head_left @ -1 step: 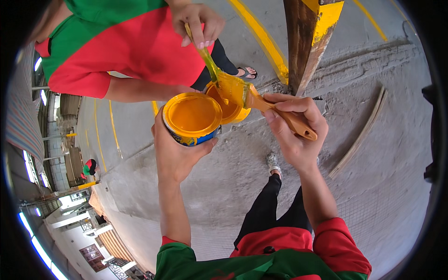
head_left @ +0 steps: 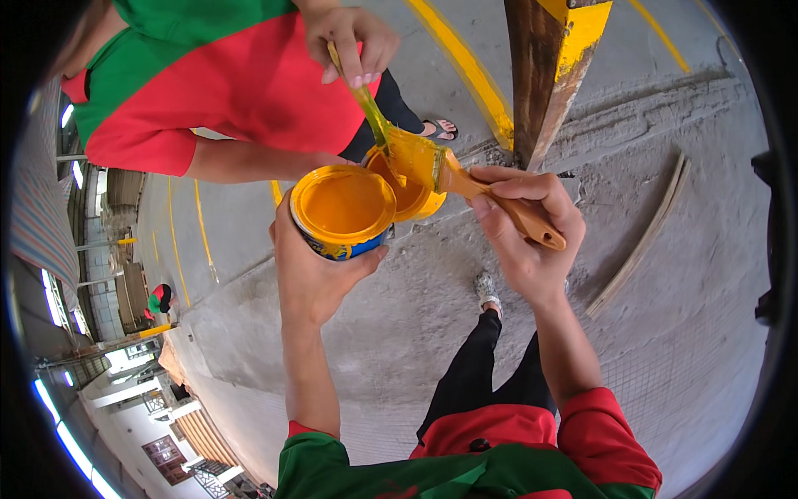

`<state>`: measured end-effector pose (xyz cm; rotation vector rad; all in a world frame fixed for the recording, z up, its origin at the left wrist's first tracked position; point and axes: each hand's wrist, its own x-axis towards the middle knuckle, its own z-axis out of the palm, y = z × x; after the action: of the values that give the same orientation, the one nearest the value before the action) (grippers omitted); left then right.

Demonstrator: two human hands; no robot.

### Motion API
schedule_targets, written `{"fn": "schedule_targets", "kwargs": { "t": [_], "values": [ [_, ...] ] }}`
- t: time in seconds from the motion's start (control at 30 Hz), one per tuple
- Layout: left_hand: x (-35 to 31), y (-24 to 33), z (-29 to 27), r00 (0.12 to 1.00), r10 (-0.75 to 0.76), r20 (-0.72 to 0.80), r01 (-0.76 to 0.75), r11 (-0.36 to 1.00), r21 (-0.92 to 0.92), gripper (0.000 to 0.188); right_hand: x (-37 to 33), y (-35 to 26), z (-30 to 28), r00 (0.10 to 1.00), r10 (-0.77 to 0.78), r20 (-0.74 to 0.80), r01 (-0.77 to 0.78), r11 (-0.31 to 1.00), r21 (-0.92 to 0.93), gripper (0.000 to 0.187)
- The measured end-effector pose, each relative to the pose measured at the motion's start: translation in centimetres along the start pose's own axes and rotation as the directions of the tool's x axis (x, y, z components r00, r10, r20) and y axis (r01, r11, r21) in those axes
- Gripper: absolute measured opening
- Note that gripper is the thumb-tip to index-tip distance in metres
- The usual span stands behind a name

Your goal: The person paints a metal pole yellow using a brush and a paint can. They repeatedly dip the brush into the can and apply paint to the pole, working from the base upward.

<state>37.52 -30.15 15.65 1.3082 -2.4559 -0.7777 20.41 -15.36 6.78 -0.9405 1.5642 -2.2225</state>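
Note:
My left hand (head_left: pixel 314 262) is wrapped round a blue can of yellow paint (head_left: pixel 343 204), its mouth facing up and its rim coated yellow. In my right hand (head_left: pixel 532 233) is the wooden handle of a paintbrush (head_left: pixel 453 176); its wide bristles are soaked in yellow and sit over a second yellow-rimmed paint can (head_left: pixel 407 187) just behind mine. A co-worker's hand (head_left: pixel 356 41) grips a paint-smeared stick-like handle (head_left: pixel 370 104) that reaches down to my bristles. The co-worker's other hand is mostly hidden behind my can.
The co-worker in red and green (head_left: pixel 241 83) stands close at the far left. A brown post (head_left: pixel 549 75) partly painted yellow rises beyond my right hand. On the rough concrete floor lies a thin wooden strip (head_left: pixel 644 233). Another person (head_left: pixel 160 298) is farther off at left.

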Motion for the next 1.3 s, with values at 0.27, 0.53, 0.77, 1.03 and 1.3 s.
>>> {"fn": "schedule_targets", "kwargs": {
  "t": [0.27, 0.53, 0.77, 1.03, 1.3],
  "values": [
    [0.7, 0.2, 0.2, 1.000, 0.028, -0.003, -0.028, 0.999, 0.025, 0.101, 0.2, 0.4, -0.4, 1.000, -0.026, -0.012, 0.027, 0.999, 0.044, 0.015],
    [-0.4, -2.5, 2.8, 0.992, 0.039, -0.121, -0.088, 0.894, -0.439, 0.099, -0.3, -0.3, 0.6, 0.994, -0.105, -0.034, 0.105, 0.994, -0.002, 0.018],
    [-1.0, -3.9, 3.4, 0.983, -0.075, -0.168, -0.028, 0.842, -0.538, 0.100, -1.2, -0.1, 2.6, 0.952, -0.303, -0.042, 0.287, 0.934, -0.213, 0.028],
    [-1.3, -4.5, 3.1, 0.976, -0.099, -0.194, -0.028, 0.826, -0.563, 0.103, -1.2, 0.6, 4.7, 0.934, -0.358, -0.005, 0.352, 0.920, -0.171, 0.026],
    [-1.6, -5.0, 3.0, 0.981, -0.014, -0.194, -0.105, 0.802, -0.587, 0.102, -0.8, 0.6, 4.8, 0.951, -0.308, -0.015, 0.303, 0.941, -0.149, 0.024]
  ]
}}
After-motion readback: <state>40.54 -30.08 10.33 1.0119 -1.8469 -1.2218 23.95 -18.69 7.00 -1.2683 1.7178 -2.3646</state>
